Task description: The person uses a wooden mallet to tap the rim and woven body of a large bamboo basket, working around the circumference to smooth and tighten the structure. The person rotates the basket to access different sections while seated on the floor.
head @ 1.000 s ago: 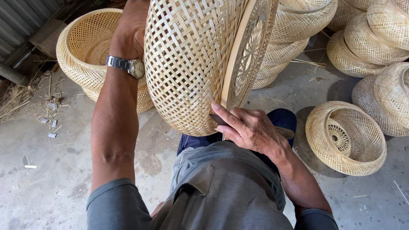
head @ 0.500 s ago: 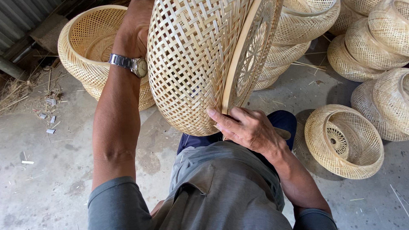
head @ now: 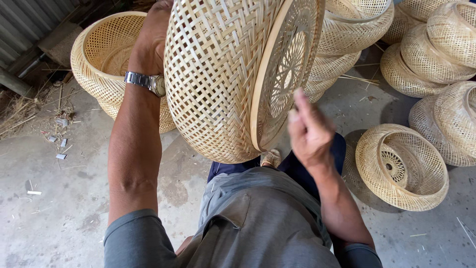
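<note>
A: The woven basket is held up on its side in front of the person, rim turned toward three o'clock. What crowds it?

B: An open basket on the concrete floor at nine o'clock, stacked baskets behind it at one o'clock, and a small basket lying at four o'clock. None touches it; the raised one hides part of the stack.

A: And the hands?

B: The left hand, with a wristwatch below it, sits at the basket's far side near eleven o'clock. Its fingers are hidden, so I can't tell how it grips. The right hand is at five o'clock from the rim, blurred, fingers loosely curled, holding nothing.

A: Changed from a second ago?

B: Then the right hand lay flat against the basket's lower edge; now it is off it, apart from the rim
</note>
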